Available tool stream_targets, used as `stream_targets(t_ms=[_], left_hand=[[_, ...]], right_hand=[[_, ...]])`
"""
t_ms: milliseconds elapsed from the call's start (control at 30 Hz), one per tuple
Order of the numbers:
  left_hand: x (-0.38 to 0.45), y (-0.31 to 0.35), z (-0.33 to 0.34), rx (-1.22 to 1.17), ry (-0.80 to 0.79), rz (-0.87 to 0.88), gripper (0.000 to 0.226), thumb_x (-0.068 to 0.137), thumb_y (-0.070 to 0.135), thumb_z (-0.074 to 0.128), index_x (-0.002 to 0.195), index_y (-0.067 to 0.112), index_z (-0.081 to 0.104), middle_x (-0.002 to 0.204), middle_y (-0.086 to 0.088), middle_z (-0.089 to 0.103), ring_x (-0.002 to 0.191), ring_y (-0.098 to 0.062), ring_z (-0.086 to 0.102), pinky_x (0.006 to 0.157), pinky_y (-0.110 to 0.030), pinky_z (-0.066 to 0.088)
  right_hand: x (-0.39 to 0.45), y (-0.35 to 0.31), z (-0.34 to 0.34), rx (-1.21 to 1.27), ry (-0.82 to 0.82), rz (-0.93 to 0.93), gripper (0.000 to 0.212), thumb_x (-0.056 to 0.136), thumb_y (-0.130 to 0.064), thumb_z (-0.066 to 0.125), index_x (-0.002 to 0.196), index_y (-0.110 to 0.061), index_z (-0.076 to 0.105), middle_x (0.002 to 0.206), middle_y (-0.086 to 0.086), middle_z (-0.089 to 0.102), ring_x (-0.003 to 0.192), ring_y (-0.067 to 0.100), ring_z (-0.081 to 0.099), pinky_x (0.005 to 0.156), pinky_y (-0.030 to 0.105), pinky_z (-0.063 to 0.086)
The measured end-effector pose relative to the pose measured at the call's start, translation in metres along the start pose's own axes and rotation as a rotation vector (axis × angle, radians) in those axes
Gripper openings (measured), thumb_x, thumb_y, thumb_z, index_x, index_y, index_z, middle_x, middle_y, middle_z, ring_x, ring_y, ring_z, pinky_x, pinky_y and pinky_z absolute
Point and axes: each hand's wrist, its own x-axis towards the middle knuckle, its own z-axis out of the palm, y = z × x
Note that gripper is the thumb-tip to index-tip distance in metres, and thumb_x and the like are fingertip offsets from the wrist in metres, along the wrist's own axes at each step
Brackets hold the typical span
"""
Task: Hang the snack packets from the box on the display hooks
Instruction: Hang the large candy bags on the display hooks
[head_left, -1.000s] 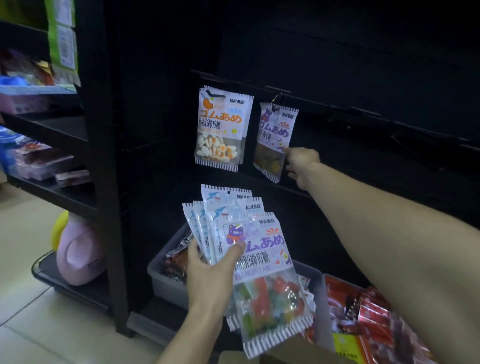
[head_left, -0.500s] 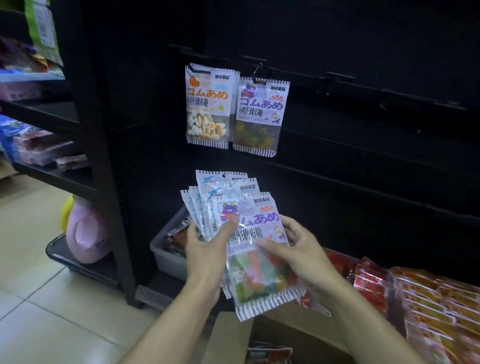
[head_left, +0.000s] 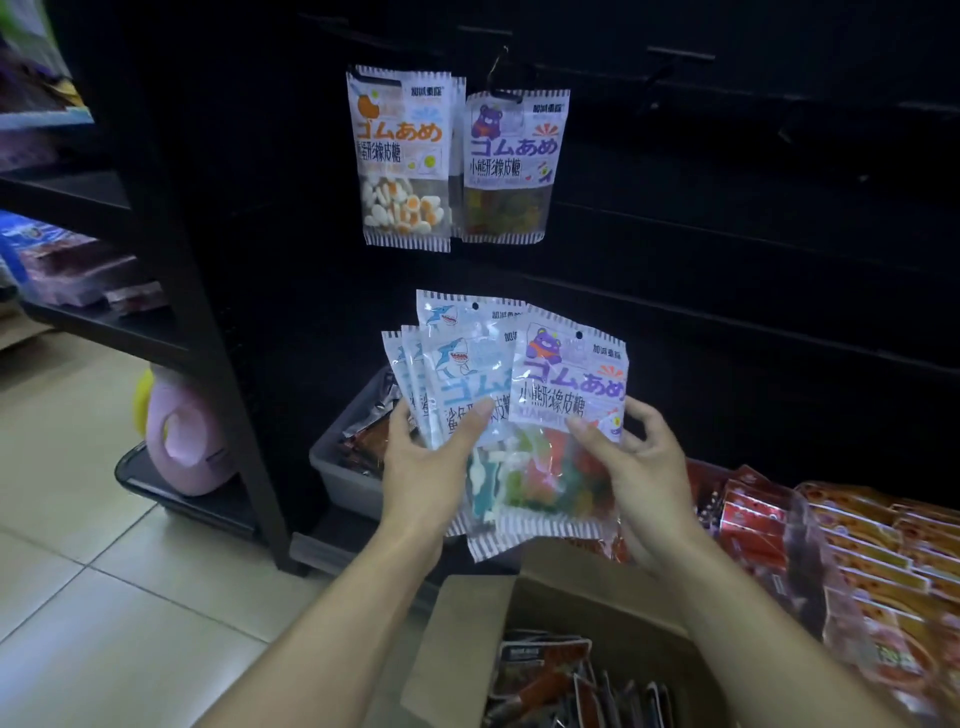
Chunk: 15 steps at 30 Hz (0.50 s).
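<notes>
Dim scene; black display panel swallows detail; hanging packets lit, glossy; left of panel, floor brighter; edges blurred, bowed.

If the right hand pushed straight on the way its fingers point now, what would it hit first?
The right hand points up and forward, pinching the purple bear packet. Past that, it would likely meet the dark back panel below the hanging bear packet, though depth is unclear.

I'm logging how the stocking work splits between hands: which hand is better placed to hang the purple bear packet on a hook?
The right hand. It already pinches the purple bear packet, pulled partly clear of the fan. The left hand is busy gripping the shark packets.
</notes>
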Motion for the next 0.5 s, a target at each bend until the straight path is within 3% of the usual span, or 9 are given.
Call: stream_targets(t_ms=[133, 200, 267, 300, 433, 500], left_hand=[[-0.004, 0.007, -0.002, 0.018, 0.03, 0.043, 0.107, 0.055, 0.084, 0.086, 0.146, 0.043, 0.047, 0.138, 0.012, 0.068, 0.124, -0.021, 0.068, 0.107, -0.052, 0.054], [-0.003, 0.004, -0.005, -0.015, 0.068, 0.052, 0.073, 0.075, 0.058, 0.089, 0.136, 0.038, 0.055, 0.121, 0.013, 0.075, 0.104, -0.01, 0.076, 0.091, -0.033, 0.062], [0.002, 0.001, -0.009, -0.028, 0.114, 0.074, 0.053, 0.085, 0.039, 0.087, 0.129, 0.036, 0.058, 0.11, 0.015, 0.076, 0.086, 0.001, 0.076, 0.07, -0.016, 0.057], [0.003, 0.002, -0.011, -0.022, 0.134, 0.082, 0.052, 0.086, 0.037, 0.087, 0.13, 0.035, 0.058, 0.11, 0.016, 0.076, 0.086, 0.002, 0.075, 0.069, -0.016, 0.055], [0.008, 0.004, -0.016, -0.054, 0.175, 0.046, 0.06, 0.083, 0.043, 0.088, 0.134, 0.037, 0.057, 0.115, 0.016, 0.075, 0.104, -0.014, 0.075, 0.097, -0.043, 0.059], [0.009, 0.005, -0.016, -0.055, 0.187, 0.042, 0.065, 0.081, 0.047, 0.088, 0.137, 0.039, 0.056, 0.117, 0.015, 0.075, 0.106, -0.018, 0.075, 0.101, -0.05, 0.058]], right_hand=[[0.001, -0.006, -0.001, 0.012, 0.048, -0.042, 0.064, 0.085, -0.018, 0.085, 0.139, -0.026, 0.053, 0.101, -0.001, 0.082, 0.094, 0.017, 0.08, 0.085, 0.042, 0.061], [-0.002, -0.005, 0.0, 0.004, 0.068, -0.05, 0.065, 0.086, -0.019, 0.084, 0.142, -0.028, 0.052, 0.101, -0.001, 0.082, 0.096, 0.017, 0.079, 0.092, 0.044, 0.06], [-0.008, -0.002, 0.001, 0.009, 0.077, -0.049, 0.062, 0.09, -0.018, 0.08, 0.144, -0.03, 0.053, 0.103, -0.003, 0.082, 0.098, 0.016, 0.079, 0.096, 0.046, 0.059], [-0.01, -0.002, 0.002, 0.011, 0.079, -0.053, 0.059, 0.093, -0.016, 0.077, 0.145, -0.031, 0.054, 0.106, -0.004, 0.082, 0.099, 0.014, 0.078, 0.096, 0.046, 0.059], [-0.013, -0.02, 0.015, -0.043, 0.078, -0.152, 0.05, 0.101, -0.015, 0.068, 0.146, -0.033, 0.056, 0.112, -0.008, 0.08, 0.103, 0.01, 0.076, 0.096, 0.043, 0.059], [-0.007, -0.035, 0.027, -0.053, 0.063, -0.198, 0.049, 0.1, -0.014, 0.069, 0.145, -0.031, 0.057, 0.109, -0.006, 0.081, 0.102, 0.013, 0.077, 0.093, 0.046, 0.061]])
